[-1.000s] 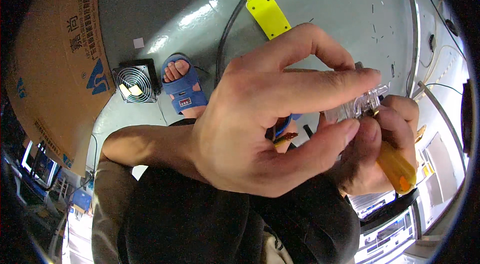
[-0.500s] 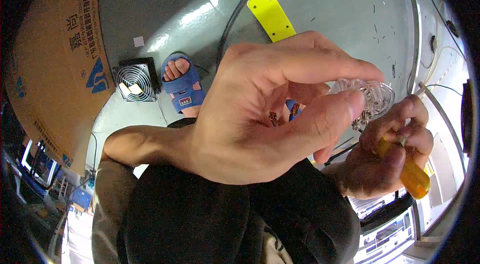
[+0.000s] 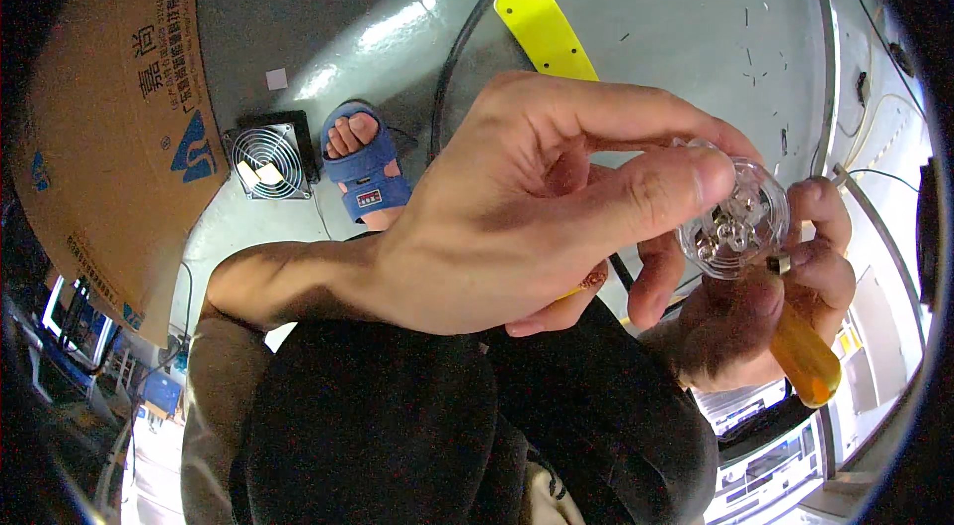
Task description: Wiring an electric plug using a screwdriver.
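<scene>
We see the left hand point(image 3: 517, 217) raised in front of the camera, its thumb and fingertips pinching the rim of a small clear round part point(image 3: 733, 223) with shiny metal pieces inside; that grip is narrow and closed on the part. Just below the clear round part, the right hand point(image 3: 765, 311) wraps an orange-handled screwdriver point(image 3: 803, 358) in a closed fist, its metal ferrule touching the part's lower edge. Far behind the clear round part, on the grey floor point(image 3: 656, 18), lie a yellow power strip point(image 3: 542, 28), a foot in a blue sandal point(image 3: 363, 167), a small black fan point(image 3: 266, 159) and a cardboard box point(image 3: 114, 128).
</scene>
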`<state>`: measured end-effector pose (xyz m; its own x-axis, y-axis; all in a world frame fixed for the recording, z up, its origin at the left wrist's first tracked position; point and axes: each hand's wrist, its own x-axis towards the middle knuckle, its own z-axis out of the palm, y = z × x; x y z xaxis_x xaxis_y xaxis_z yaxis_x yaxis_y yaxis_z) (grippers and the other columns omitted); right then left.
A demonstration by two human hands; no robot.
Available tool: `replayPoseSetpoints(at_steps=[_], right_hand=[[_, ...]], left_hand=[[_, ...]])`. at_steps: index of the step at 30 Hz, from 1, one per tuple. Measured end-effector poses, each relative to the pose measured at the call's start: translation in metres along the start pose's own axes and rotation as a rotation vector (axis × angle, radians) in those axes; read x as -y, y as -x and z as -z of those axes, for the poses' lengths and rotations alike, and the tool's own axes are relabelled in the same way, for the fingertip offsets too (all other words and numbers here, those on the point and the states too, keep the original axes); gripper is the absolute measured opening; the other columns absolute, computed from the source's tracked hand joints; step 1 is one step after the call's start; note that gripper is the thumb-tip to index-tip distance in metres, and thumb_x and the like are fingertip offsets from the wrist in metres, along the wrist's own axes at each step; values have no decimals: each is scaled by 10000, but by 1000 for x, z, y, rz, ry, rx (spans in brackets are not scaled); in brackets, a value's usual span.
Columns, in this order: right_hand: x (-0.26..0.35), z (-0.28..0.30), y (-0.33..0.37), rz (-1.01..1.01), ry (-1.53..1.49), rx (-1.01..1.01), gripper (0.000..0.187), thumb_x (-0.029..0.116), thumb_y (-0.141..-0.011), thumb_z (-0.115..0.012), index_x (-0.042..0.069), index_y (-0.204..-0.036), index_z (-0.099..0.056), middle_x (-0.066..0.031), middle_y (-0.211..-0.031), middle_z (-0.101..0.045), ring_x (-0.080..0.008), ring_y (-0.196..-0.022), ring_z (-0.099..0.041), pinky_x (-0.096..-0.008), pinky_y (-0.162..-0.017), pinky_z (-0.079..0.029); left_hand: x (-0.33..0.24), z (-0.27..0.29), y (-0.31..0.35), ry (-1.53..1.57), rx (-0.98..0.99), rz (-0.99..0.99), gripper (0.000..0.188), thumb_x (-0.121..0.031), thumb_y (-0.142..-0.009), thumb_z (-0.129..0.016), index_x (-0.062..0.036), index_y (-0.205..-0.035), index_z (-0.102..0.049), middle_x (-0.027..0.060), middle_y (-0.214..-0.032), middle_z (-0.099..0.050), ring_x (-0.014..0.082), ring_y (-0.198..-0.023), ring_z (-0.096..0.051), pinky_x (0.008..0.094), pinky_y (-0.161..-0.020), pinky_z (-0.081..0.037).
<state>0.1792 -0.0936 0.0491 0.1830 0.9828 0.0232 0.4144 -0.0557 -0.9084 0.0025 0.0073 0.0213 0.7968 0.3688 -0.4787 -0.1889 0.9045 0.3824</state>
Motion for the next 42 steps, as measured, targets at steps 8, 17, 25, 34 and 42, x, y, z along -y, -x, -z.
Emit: replayPoseSetpoints(at_steps=[8, 17, 25, 34, 42], right_hand=[[-1, -5, 4, -14, -1, -3, 236, 207, -855, -563, 107, -1038, -453, -160, -1181, -447, -303, -945, -569, -384, -777, -533], [9, -18, 6, -48, -141, -116, 242, 254, -847, -580, 85, -984, -473, -177, -1090, -524, -227, -842, -575, -330, -696, -534], [-5, -24, -3, 179, -153, -337, 189, 155, -837, -573, 30, -932, -467, -196, -994, -530, -113, -460, -480, -156, -295, -343], [-23, -22, -9, -217, -516, -316, 105, 66, -825, -589, -38, -840, -577, -191, -845, -543, -92, -364, -410, -195, -329, -309], [-13, -32, -11, -331, -718, -141, 259, 129, -733, -735, -78, -868, -659, -134, -852, -581, -121, -531, -519, -193, -439, -360]], left_hand=[[3, 1, 0, 3, 27, 3, 347, -217, -933, -481, 37, -1160, -543, 107, -846, -645, 69, -442, -493, 167, -292, -268], [2, 6, -1, 23, 80, 71, 352, -243, -928, -485, 34, -1139, -537, 100, -806, -622, 63, -408, -438, 172, -312, -270], [-6, 2, 2, 33, 47, 113, 370, -269, -946, -463, 10, -1187, -496, 114, -889, -628, 59, -410, -437, 175, -315, -298], [3, 5, 2, 40, 91, -3, 375, -285, -941, -467, 11, -1170, -491, 112, -827, -625, 65, -409, -448, 182, -312, -287], [6, 8, 2, 150, 74, 5, 346, -235, -933, -474, 37, -1146, -452, 170, -963, -539, 102, -458, -487, 194, -292, -325]])
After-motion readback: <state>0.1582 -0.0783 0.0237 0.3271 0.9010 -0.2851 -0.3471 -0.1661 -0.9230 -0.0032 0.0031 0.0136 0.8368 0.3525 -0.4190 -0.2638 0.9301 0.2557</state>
